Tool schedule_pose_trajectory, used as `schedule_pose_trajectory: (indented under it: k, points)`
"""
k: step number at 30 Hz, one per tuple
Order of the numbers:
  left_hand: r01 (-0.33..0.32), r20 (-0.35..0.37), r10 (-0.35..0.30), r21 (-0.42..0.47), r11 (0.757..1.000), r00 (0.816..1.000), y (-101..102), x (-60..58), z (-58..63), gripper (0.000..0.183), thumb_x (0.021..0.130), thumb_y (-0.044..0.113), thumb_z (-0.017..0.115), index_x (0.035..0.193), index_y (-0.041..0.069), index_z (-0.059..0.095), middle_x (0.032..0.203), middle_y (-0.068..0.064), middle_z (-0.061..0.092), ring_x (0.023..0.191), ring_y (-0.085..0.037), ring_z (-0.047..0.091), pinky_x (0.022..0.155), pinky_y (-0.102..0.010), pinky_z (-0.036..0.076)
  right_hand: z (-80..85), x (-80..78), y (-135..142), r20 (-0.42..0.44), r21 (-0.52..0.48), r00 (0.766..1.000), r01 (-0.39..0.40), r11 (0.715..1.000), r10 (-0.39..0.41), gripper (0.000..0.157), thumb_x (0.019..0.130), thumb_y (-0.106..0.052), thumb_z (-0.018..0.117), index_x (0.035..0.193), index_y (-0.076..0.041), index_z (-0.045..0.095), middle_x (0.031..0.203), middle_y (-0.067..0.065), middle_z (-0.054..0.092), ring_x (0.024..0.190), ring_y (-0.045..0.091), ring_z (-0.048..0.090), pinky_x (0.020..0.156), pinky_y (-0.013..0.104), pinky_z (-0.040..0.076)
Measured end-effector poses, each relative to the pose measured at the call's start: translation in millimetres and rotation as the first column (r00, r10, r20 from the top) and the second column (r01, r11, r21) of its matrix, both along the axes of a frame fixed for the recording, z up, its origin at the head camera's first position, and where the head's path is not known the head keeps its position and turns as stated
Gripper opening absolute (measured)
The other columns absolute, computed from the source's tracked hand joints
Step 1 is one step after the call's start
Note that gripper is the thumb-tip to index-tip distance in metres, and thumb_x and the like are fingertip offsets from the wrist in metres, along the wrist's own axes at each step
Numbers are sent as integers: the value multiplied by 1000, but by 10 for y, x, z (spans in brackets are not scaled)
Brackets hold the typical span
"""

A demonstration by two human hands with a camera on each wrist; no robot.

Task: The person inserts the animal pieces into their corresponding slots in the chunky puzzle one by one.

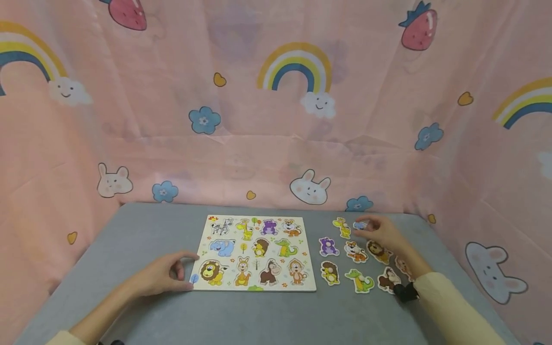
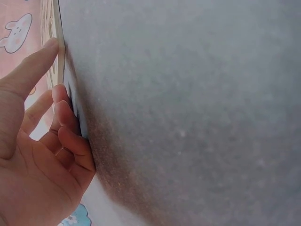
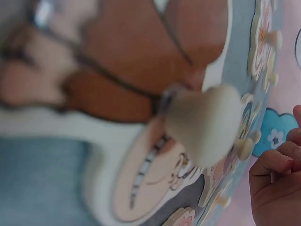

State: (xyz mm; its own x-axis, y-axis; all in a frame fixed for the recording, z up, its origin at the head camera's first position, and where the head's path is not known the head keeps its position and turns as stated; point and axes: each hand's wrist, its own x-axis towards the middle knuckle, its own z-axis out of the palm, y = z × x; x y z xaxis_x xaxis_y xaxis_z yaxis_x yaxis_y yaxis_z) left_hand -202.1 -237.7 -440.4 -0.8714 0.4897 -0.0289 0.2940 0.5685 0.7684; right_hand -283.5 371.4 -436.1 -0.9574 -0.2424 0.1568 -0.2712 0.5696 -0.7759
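Note:
A light animal puzzle board [image 1: 237, 288] lies flat on the grey table. My left hand [image 1: 166, 274] touches its left edge with thumb and index fingertip; in the left wrist view the thumb [image 2: 35, 68] is extended against the wooden board edge [image 2: 59, 56]. To the right of the board, my right hand [image 1: 384, 234] pinches a blue elephant piece [image 1: 360, 225] between thumb and fingers, which partly cover it. Beside it lies a giraffe piece [image 1: 343, 228]. Nearest below the hand are a lion piece [image 1: 378, 251] and a tiger piece [image 1: 355, 252].
More loose pieces lie right of the board: a purple hippo [image 1: 328, 246], a hedgehog [image 1: 329, 273], a green crocodile [image 1: 360, 281], a brown horse-like animal [image 1: 389, 280], and one partly under the right forearm [image 1: 403, 267]. A pale wooden knob [image 3: 204, 125] sticks up from a brown piece. Pink patterned cloth [image 1: 241, 163] surrounds the table.

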Motion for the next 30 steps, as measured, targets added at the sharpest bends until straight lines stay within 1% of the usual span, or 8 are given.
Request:
schedule_pose_trajectory:
  k: [3,5,9,12,14,17,22,30]
  points:
    - [1,-3,-1,-7,1000,1000,4,-2,-6,67,79,22,89,135,3,57,80,-2,57,60,-11,49,53,-25,40,17,-35,4,26,-6,999,-22,1000,22,48,90,-17,80,128,5,62,66,11,51,49,10,35,43,30,35]
    - [2,-4,-2,-8,1000,1000,7,-1,-8,67,79,22,89,135,3,57,80,-1,57,60,-11,50,53,-25,40,29,-55,-7,47,8,999,-20,1000,20,52,89,-17,81,131,5,61,67,10,50,49,11,35,43,31,36]
    - [3,-4,-3,-1,1000,1000,10,3,-1,66,79,21,89,134,2,58,80,-2,57,60,-11,50,53,-24,40,42,-118,-39,52,88,998,-27,996,22,58,87,-22,84,134,3,61,70,9,50,53,14,38,46,32,37]
    - [7,-11,-7,0,1000,1000,13,9,4,66,79,21,89,134,1,58,80,-2,57,60,-11,50,53,-24,40,34,-180,-59,41,160,999,-37,986,30,59,85,-26,85,133,1,62,71,8,50,57,16,40,52,31,37]
    - [7,-15,-7,-1,1000,1000,15,12,1,66,79,22,89,134,1,58,80,-2,57,59,-10,50,53,-24,40,24,-216,-67,37,189,999,-41,981,34,60,85,-27,86,132,1,63,71,7,49,60,17,41,54,32,38]
    - [4,-15,-4,-4,1000,1000,18,9,-8,66,79,22,89,134,2,58,80,-2,57,59,-10,50,53,-24,40,15,-255,-84,34,201,999,-39,979,32,60,84,-29,86,131,2,63,71,6,48,61,18,42,56,32,37]
    - [6,-6,-6,23,1000,1000,19,18,-11,66,78,18,89,133,1,57,79,-2,56,59,-11,49,52,-24,39,-12,-334,-108,58,219,998,0,976,-12,60,84,-34,85,129,0,65,71,5,47,62,19,41,56,32,36]
    - [9,-7,-9,34,999,1000,15,21,3,65,79,17,89,134,1,57,79,-3,55,58,-11,48,51,-24,39,-29,-411,-163,49,256,998,34,966,-48,46,86,-32,84,118,-1,71,73,3,46,65,20,41,57,32,34]
